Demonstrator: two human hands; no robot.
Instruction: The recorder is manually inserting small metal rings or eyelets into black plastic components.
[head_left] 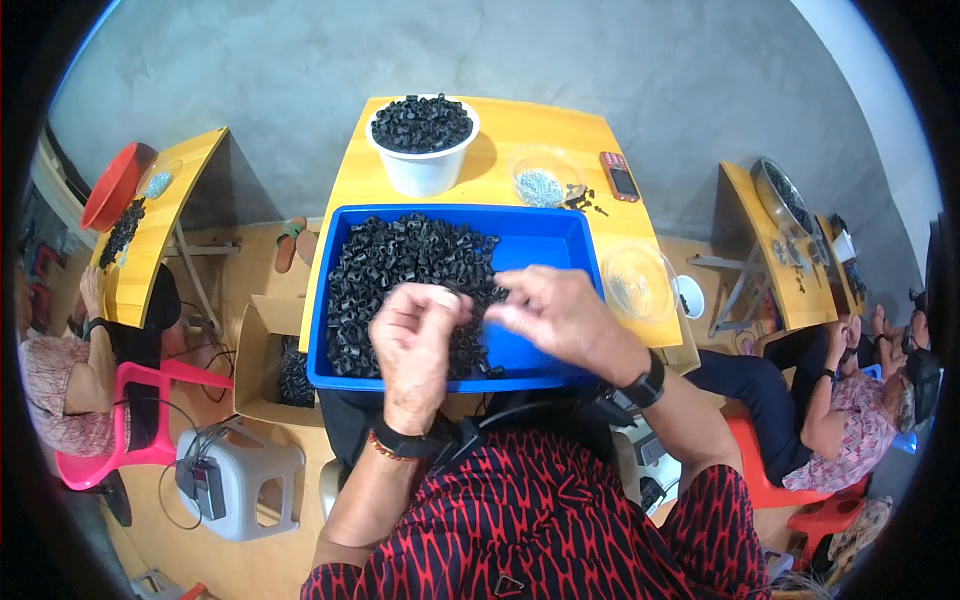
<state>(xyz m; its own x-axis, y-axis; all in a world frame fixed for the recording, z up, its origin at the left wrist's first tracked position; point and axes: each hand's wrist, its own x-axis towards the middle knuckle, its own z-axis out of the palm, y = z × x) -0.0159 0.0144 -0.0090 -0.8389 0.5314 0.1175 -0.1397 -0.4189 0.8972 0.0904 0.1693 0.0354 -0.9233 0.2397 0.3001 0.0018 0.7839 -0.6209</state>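
Observation:
Both my hands hover over a blue plastic tray [545, 250] on a yellow table. A heap of small black plastic fittings [385, 270] fills its left and middle part. My left hand [415, 325] is closed in a pinch, thumb against fingers; whatever it holds is too small or hidden to name. Just to its right, my right hand [560, 312] has its fingers curled toward the thumb, with a small dark spot at the fingertips that I cannot make out. A narrow gap separates the two hands.
Behind the tray stand a white bucket [425, 172] of black fittings, a clear dish [540, 185] of small metal pieces and a red phone [620, 177]. Another clear dish [640, 285] sits right. A cardboard box [262, 365] is left below. People sit at side tables.

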